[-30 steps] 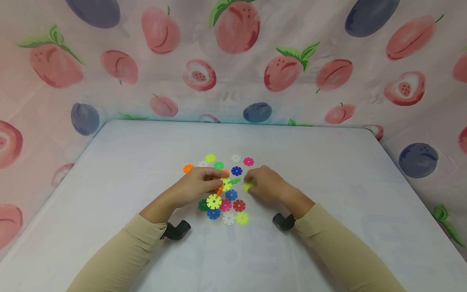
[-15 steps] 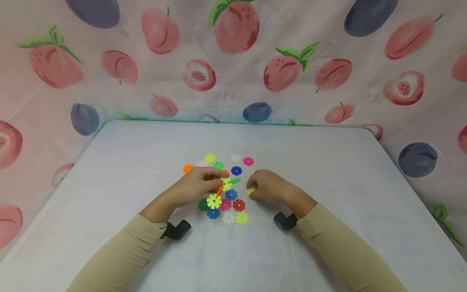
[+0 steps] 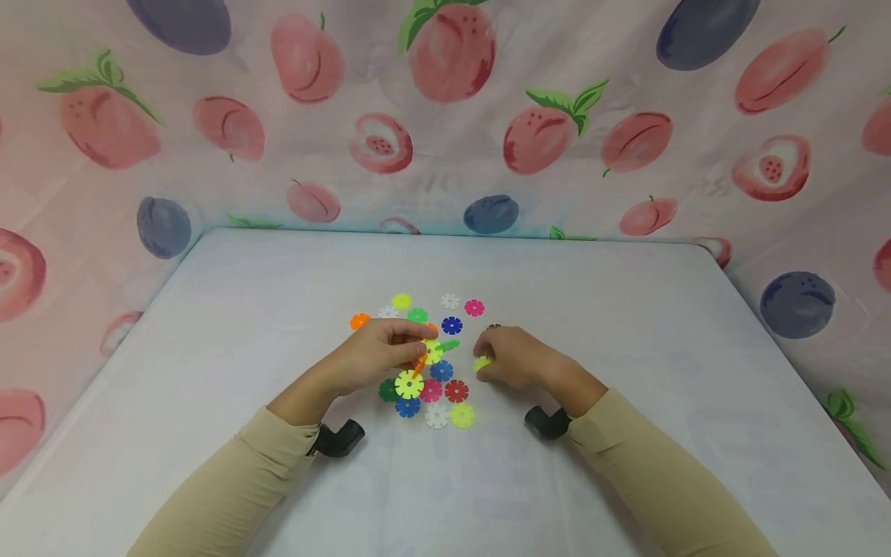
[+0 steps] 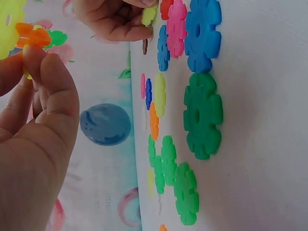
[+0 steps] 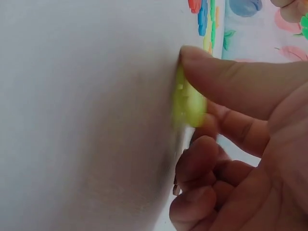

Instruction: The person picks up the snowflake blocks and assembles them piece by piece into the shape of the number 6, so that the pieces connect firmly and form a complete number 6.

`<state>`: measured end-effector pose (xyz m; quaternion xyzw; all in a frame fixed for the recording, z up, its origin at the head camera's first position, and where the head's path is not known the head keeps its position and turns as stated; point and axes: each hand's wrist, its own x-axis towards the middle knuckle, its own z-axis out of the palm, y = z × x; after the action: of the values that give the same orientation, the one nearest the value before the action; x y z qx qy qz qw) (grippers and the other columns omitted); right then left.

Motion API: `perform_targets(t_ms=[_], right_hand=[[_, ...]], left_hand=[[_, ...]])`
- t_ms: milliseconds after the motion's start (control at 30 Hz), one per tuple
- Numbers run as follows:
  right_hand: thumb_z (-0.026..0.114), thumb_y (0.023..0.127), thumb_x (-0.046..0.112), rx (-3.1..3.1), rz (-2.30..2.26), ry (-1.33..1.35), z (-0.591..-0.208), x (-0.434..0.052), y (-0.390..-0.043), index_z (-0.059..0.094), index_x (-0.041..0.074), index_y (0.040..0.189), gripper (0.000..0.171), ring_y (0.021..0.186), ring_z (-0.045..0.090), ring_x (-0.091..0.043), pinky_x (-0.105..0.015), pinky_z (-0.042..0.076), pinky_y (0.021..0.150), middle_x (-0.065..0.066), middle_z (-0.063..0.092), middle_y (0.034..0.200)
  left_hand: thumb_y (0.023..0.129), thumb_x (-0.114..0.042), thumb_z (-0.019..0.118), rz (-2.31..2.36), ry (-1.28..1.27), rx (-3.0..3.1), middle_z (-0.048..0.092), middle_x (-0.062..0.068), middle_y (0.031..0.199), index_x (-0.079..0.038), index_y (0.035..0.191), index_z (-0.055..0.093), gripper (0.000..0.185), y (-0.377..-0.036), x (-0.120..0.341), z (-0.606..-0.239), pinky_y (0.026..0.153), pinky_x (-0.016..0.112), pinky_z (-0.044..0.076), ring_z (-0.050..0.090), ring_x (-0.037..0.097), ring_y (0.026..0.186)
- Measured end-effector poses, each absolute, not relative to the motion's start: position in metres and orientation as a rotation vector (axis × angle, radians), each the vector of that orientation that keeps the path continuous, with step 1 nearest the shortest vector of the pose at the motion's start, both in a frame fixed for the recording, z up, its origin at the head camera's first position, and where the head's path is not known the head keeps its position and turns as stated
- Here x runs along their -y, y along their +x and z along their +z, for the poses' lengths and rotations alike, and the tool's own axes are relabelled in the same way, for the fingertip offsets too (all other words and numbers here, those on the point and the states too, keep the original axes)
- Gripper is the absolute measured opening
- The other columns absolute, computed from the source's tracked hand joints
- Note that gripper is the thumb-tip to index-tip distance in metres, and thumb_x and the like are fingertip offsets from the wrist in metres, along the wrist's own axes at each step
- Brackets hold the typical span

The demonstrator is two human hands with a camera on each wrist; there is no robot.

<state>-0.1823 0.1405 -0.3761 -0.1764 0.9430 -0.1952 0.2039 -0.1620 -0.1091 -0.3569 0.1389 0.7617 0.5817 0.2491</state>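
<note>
My left hand (image 3: 376,352) pinches a joined cluster of flower-shaped plastic discs above the table. In it are a yellow disc (image 3: 409,384) at the near end, an orange disc (image 4: 33,35) seen edge-on, and a green disc (image 3: 448,345) pointing right. Fingers hide part of this cluster. To the right, my right hand (image 3: 517,357) has a loose yellow disc (image 5: 190,103) between thumb and fingers, close over the tabletop. A brown disc (image 3: 493,326) peeks out behind that hand's knuckles.
Loose discs lie around and under the left hand, among them a dark blue disc (image 3: 452,326), a red disc (image 3: 456,391) and a white disc (image 3: 437,416). Several green discs (image 4: 186,193) lie close together. A fruit-patterned cloth (image 3: 431,178) hangs behind the white table (image 3: 626,309).
My right hand has drawn slightly right and nearer to me with the yellow disc, uncovering the brown one. The left hand and its cluster stay in place.
</note>
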Motion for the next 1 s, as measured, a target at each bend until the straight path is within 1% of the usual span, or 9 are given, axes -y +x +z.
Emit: perform_targets(t_ms=[100, 267, 367, 500, 567, 633, 733, 867, 1000], right_hand=[[0.079, 0.088, 0.019, -2.623, -0.566, -0.5, -0.378, -0.142, -0.183, 0.069, 0.01, 0.112, 0.028, 0.101, 0.056, -0.02, -0.036, 0.052, 0.089, -0.001, 0.062, 0.104], [0.079, 0.088, 0.021, -2.631, -0.585, -0.506, -0.38, -0.144, -0.181, 0.068, 0.016, 0.103, 0.019, 0.097, 0.055, -0.019, -0.034, 0.052, 0.085, 0.003, 0.061, 0.097], [0.078, 0.088, 0.022, -2.627, -0.616, -0.498, -0.38, -0.146, -0.179, 0.069, 0.019, 0.104, 0.018, 0.097, 0.056, -0.019, -0.034, 0.052, 0.084, 0.004, 0.061, 0.097], [0.076, 0.09, 0.021, -2.627, -0.736, -0.466, -0.376, -0.151, -0.177, 0.068, 0.019, 0.112, 0.024, 0.095, 0.057, -0.018, -0.033, 0.053, 0.081, 0.003, 0.062, 0.099], [0.074, 0.091, 0.02, -2.627, -0.839, -0.446, -0.373, -0.153, -0.176, 0.067, 0.018, 0.114, 0.024, 0.09, 0.059, -0.018, -0.032, 0.053, 0.078, 0.001, 0.062, 0.098], [0.072, 0.092, 0.021, -2.636, -0.939, -0.439, -0.37, -0.155, -0.175, 0.067, 0.017, 0.113, 0.022, 0.084, 0.061, -0.017, -0.031, 0.053, 0.076, 0.001, 0.063, 0.095], [0.07, 0.093, 0.018, -2.602, -1.131, -0.446, -0.365, -0.158, -0.173, 0.067, 0.011, 0.113, 0.021, 0.078, 0.066, -0.016, -0.031, 0.055, 0.074, -0.001, 0.065, 0.093], [0.068, 0.093, 0.013, -2.513, -1.351, -0.479, -0.36, -0.16, -0.168, 0.066, 0.004, 0.116, 0.025, 0.08, 0.069, -0.018, -0.032, 0.057, 0.076, -0.004, 0.069, 0.095], [0.066, 0.093, 0.007, -2.43, -1.496, -0.532, -0.355, -0.159, -0.165, 0.064, -0.001, 0.116, 0.024, 0.083, 0.071, -0.022, -0.033, 0.058, 0.078, -0.008, 0.07, 0.097]], left_hand=[[0.101, -0.009, 0.058, 1.586, 0.377, -2.072, 0.062, 0.012, 0.097, 0.002, 0.133, 0.06, 0.034, -0.162, 0.109, -0.358, 0.06, 0.022, 0.042, 0.059, 0.024, 0.085], [0.101, -0.009, 0.058, 1.579, 0.36, -2.075, 0.063, 0.012, 0.099, 0.002, 0.133, 0.061, 0.034, -0.161, 0.109, -0.357, 0.062, 0.023, 0.045, 0.06, 0.024, 0.087], [0.101, -0.009, 0.058, 1.577, 0.352, -2.077, 0.064, 0.011, 0.099, 0.001, 0.133, 0.061, 0.034, -0.161, 0.109, -0.358, 0.063, 0.023, 0.046, 0.06, 0.024, 0.087], [0.101, -0.01, 0.059, 1.58, 0.353, -2.075, 0.063, 0.012, 0.098, 0.001, 0.133, 0.061, 0.033, -0.161, 0.109, -0.358, 0.062, 0.022, 0.045, 0.06, 0.024, 0.086], [0.101, -0.01, 0.059, 1.58, 0.36, -2.077, 0.062, 0.012, 0.097, 0.001, 0.132, 0.062, 0.033, -0.161, 0.109, -0.359, 0.06, 0.021, 0.043, 0.059, 0.024, 0.086], [0.101, -0.01, 0.059, 1.579, 0.367, -2.079, 0.062, 0.012, 0.097, 0.001, 0.132, 0.062, 0.033, -0.162, 0.11, -0.359, 0.058, 0.021, 0.042, 0.058, 0.024, 0.085], [0.101, -0.011, 0.058, 1.577, 0.381, -2.084, 0.061, 0.012, 0.096, 0.001, 0.133, 0.061, 0.033, -0.162, 0.11, -0.359, 0.058, 0.021, 0.041, 0.057, 0.024, 0.085], [0.102, -0.011, 0.058, 1.576, 0.392, -2.084, 0.061, 0.012, 0.096, 0.001, 0.133, 0.061, 0.034, -0.163, 0.111, -0.358, 0.06, 0.023, 0.043, 0.057, 0.024, 0.085], [0.102, -0.01, 0.058, 1.584, 0.389, -2.076, 0.061, 0.012, 0.097, 0.002, 0.134, 0.06, 0.034, -0.163, 0.111, -0.358, 0.061, 0.024, 0.043, 0.057, 0.024, 0.085]])
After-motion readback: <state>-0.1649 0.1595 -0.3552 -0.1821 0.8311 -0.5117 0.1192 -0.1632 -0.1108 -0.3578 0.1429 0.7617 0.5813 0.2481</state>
